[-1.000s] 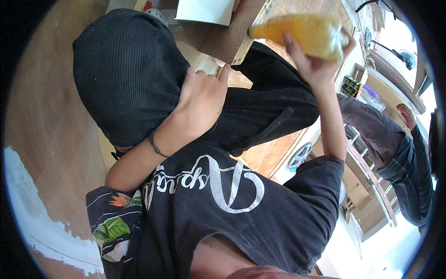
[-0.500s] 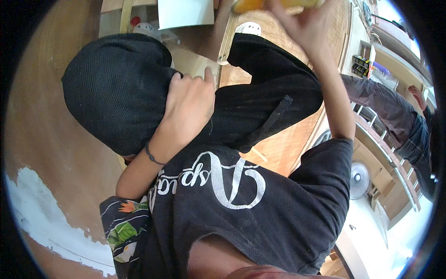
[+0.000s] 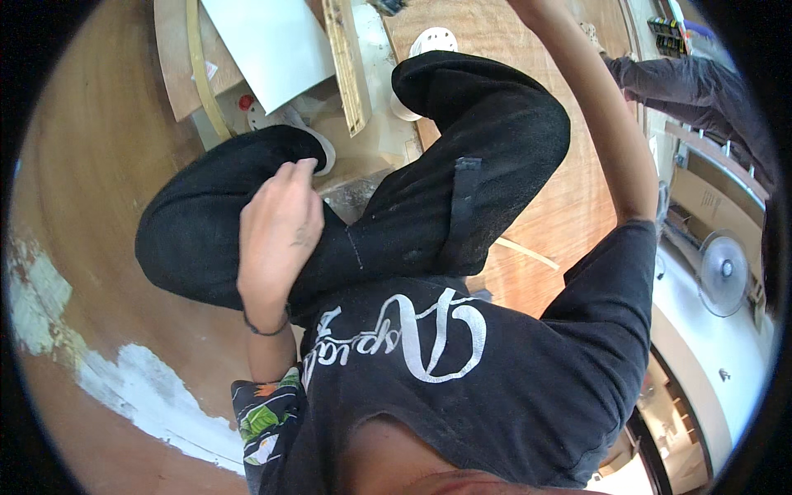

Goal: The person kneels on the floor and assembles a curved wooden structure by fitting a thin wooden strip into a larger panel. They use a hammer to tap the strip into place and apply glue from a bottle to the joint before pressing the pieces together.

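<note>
My left hand rests on my left thigh, in black trousers. Its fingers are loosely bent and lie against the cloth, with nothing seen in them. My right forearm reaches up past the top edge, so the right hand and whatever it may hold are out of sight. Ahead of my knees, a plywood strip stands with its layered edge showing. Beside it leans a white panel. A small dark object, cut off by the edge, shows at the top.
Brown wooden boarding with white patches runs along my left. White shoes are on my feet. Another person's legs show at the far right, above a round fan. A thin wood strip lies right of my thigh.
My left hand has moved left and down along my thigh. My right hand, earlier seen at the top with a yellow-orange thing, has passed beyond the upper edge. The whole view has shifted.
</note>
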Available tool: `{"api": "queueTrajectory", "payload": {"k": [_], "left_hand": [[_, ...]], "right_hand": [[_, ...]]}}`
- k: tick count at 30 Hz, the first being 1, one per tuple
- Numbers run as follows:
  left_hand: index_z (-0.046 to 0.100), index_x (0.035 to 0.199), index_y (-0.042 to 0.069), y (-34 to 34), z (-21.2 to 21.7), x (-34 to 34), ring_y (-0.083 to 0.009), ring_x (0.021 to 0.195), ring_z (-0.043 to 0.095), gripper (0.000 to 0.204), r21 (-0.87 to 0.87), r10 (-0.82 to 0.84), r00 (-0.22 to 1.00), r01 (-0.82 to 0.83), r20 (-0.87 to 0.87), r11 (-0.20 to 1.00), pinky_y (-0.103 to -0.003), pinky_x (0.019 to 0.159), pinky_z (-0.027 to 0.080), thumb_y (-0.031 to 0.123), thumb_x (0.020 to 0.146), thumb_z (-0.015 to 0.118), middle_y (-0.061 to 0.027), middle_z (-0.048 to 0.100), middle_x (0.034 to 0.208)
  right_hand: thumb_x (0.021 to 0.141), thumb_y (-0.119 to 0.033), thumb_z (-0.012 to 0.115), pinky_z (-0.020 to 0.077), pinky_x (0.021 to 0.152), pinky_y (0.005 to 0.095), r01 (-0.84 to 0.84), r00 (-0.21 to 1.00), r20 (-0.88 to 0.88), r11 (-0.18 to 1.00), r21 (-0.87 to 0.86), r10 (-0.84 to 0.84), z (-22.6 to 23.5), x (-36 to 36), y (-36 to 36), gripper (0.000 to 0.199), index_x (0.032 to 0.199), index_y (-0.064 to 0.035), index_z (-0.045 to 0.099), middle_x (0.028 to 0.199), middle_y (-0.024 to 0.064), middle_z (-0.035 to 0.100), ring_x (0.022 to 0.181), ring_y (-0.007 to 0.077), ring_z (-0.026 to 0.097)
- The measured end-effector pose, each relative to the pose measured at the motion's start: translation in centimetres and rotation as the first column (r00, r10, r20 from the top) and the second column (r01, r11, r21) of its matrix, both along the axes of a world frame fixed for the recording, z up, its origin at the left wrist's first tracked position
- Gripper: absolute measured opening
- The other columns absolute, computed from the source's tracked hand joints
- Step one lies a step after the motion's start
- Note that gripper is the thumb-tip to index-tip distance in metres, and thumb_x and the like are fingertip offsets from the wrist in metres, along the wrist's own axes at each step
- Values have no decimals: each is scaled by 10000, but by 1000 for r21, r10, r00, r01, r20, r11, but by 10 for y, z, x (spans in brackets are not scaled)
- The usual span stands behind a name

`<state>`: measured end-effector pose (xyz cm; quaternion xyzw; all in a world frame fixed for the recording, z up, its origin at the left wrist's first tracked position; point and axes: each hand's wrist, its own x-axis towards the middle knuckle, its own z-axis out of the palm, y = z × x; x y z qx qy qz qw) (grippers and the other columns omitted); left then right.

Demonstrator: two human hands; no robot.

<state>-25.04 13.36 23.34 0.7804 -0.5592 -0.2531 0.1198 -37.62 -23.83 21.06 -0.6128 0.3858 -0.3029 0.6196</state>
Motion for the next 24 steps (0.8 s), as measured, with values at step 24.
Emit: {"api": "queueTrajectory", "payload": {"k": [24], "left_hand": [[660, 1352, 204, -203, -32, 134, -293, 893, 554, 565, 65, -622, 665, 660, 414, 748, -441, 863, 506, -84, 904, 472, -139, 496, 955]], "right_hand": [[970, -434, 634, 635, 749, 357, -125, 837, 473, 747, 654, -274, -22, -67, 17, 413, 1113, -47, 625, 942, 90, 721, 825, 225, 728]]}}
